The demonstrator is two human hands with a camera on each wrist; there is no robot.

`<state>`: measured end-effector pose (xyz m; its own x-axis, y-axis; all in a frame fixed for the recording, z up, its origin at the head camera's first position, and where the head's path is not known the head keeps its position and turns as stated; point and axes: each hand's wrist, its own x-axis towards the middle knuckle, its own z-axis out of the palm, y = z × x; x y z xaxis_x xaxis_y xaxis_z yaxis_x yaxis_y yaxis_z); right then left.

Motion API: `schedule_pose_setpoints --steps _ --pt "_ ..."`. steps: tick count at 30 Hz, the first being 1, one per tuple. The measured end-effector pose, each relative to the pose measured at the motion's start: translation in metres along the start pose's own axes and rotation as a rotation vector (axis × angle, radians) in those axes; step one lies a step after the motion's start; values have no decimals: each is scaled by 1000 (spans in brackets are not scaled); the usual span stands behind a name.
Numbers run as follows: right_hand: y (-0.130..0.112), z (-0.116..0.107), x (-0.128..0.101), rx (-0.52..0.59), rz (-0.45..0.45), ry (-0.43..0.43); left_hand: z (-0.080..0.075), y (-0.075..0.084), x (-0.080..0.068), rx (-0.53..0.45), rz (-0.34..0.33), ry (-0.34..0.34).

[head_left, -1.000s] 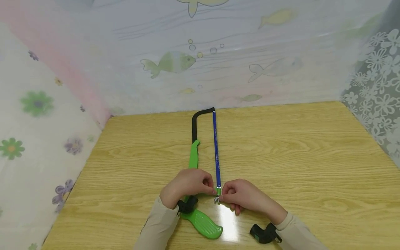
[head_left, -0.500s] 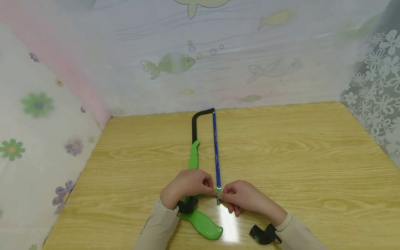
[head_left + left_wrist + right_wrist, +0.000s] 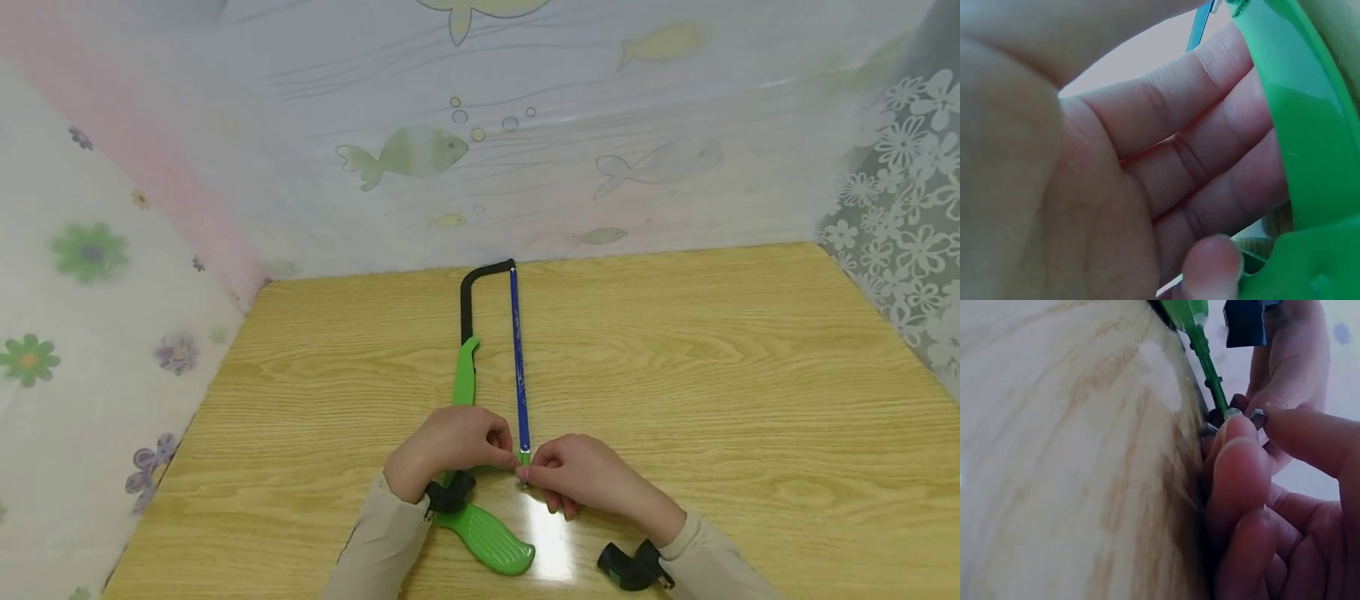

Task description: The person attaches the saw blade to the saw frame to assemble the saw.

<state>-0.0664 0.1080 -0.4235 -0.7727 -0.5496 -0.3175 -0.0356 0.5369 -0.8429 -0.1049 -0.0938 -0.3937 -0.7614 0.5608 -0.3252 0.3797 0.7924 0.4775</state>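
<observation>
A hacksaw (image 3: 465, 379) with a green and black frame lies on the wooden table, its blue blade (image 3: 519, 358) to the right. My left hand (image 3: 453, 437) reaches over the frame; its thumb and forefinger hold the green fitting at the blade's near end. In the left wrist view, the other fingers run behind the green frame (image 3: 1304, 112). From the right, my right hand (image 3: 592, 479) pinches the metal wing nut (image 3: 1258, 417) on that fitting. One wing shows between thumb and fingertip in the right wrist view; the head view hides most of the nut.
The saw's green handle (image 3: 495, 540) points toward me below my left wrist. Black wrist cameras (image 3: 636, 565) sit at both cuffs. At the back, the saw's black tip (image 3: 491, 267) lies close to the fish-patterned curtain (image 3: 525, 175). Patterned sheets also hang at both sides.
My right fingertips have shifted slightly left over the wing nut, covering it more, and its wings have turned. My left hand and the hacksaw stay in place.
</observation>
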Motion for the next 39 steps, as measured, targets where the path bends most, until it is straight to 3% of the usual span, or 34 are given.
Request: schedule_pose_setpoints --steps 10,25,39 --pt "4 -4 1 62 -7 -44 -1 2 -1 -5 -10 -8" --pt "3 -4 0 127 -9 -28 0 1 0 -11 2 -4" --pt "4 -3 1 77 -6 -30 1 -1 0 -12 0 6"
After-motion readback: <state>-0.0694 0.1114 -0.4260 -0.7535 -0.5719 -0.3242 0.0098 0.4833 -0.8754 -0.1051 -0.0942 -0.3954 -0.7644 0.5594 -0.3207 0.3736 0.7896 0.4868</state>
